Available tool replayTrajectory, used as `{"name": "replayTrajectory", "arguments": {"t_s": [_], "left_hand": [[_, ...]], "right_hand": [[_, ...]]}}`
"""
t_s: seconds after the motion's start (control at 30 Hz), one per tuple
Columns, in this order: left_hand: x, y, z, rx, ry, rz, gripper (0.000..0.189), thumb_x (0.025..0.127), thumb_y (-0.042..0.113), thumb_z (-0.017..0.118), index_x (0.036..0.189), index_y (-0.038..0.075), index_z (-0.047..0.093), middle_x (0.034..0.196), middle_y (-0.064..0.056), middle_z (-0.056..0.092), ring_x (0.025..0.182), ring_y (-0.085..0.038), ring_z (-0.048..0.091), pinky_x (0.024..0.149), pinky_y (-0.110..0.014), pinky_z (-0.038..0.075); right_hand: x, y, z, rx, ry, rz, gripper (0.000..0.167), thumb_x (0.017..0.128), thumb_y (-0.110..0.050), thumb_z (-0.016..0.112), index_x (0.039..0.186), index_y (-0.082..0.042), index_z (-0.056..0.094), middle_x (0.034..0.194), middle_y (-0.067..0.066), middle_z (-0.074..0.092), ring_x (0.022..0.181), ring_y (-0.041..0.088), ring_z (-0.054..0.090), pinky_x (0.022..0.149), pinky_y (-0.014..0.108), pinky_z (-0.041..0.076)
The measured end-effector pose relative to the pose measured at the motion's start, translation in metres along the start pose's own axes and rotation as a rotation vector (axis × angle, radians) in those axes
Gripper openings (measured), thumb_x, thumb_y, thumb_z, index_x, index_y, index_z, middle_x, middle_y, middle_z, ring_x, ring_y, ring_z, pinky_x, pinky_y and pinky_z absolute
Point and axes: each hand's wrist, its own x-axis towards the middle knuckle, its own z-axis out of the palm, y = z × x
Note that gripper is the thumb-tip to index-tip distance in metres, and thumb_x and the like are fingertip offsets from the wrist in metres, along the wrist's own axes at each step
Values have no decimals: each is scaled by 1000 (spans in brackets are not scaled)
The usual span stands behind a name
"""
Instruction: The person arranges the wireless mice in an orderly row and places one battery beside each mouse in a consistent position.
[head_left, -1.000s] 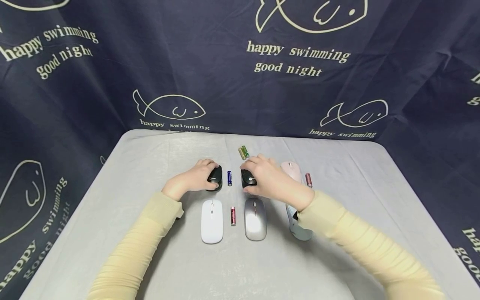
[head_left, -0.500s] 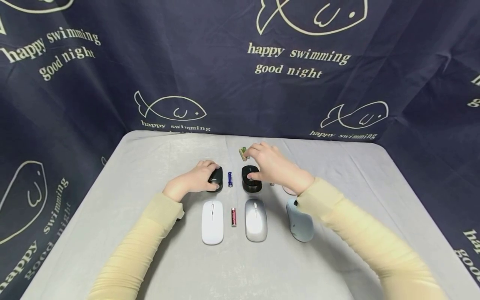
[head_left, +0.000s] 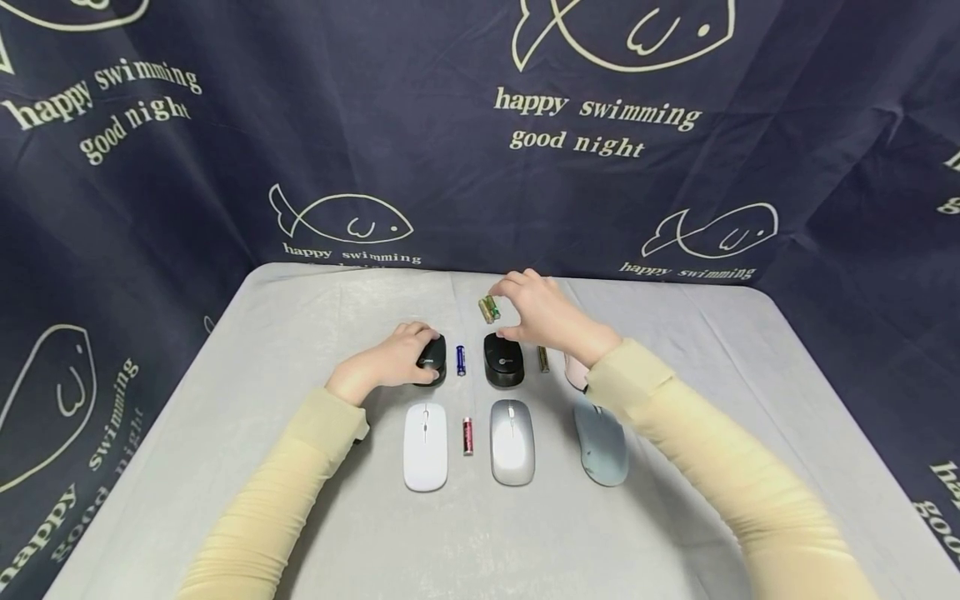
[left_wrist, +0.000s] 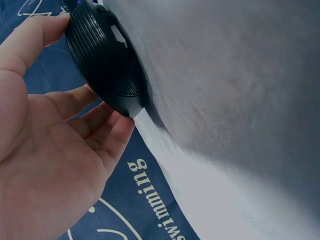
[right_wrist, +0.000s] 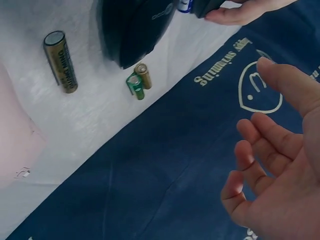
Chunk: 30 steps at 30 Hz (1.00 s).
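Observation:
My left hand [head_left: 388, 358] grips a black computer mouse [head_left: 433, 360] at the left, thumb on one end and fingertips on the other. In the left wrist view that mouse [left_wrist: 107, 60] shows its ribbed side. My right hand [head_left: 546, 315] hovers with loosely bent fingers and holds nothing. It is above and behind a second black mouse [head_left: 504, 362], close to a pair of small green and gold batteries [head_left: 489, 309]. A blue battery [head_left: 461, 361] lies between the two black mice. Right of the second one is a gold battery [head_left: 543, 359].
Nearer the front lie a white mouse [head_left: 425, 447], a red battery [head_left: 468, 436], a silver mouse [head_left: 512, 443] and a blue-grey mouse [head_left: 602, 446]. A pink mouse [head_left: 576, 372] is partly hidden by my right arm. A dark blue printed curtain [head_left: 480, 167] hangs behind the table.
My right hand has let go of the second black mouse and lifted away toward the back. The gold battery has come into view. My left hand stays on its mouse.

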Motion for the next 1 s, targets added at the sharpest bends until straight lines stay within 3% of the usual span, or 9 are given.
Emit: {"name": "replayTrajectory", "arguments": {"t_s": [0.43, 1.0], "left_hand": [[-2, 1, -2, -2, 8, 8, 69, 82, 29, 68, 137, -4, 41, 140, -25, 38, 129, -39, 34, 106, -49, 33], [-1, 0, -1, -3, 3, 7, 69, 83, 30, 67, 138, -4, 41, 140, -24, 38, 129, -38, 33, 106, -48, 34]], "right_hand": [[18, 21, 15, 15, 13, 53, 63, 73, -28, 80, 128, -9, 55, 128, 8, 55, 110, 29, 49, 78, 44, 39], [37, 33, 28, 32, -99, 154, 65, 76, -28, 77, 133, -12, 52, 136, 7, 49, 120, 28, 43, 87, 45, 37]]}}
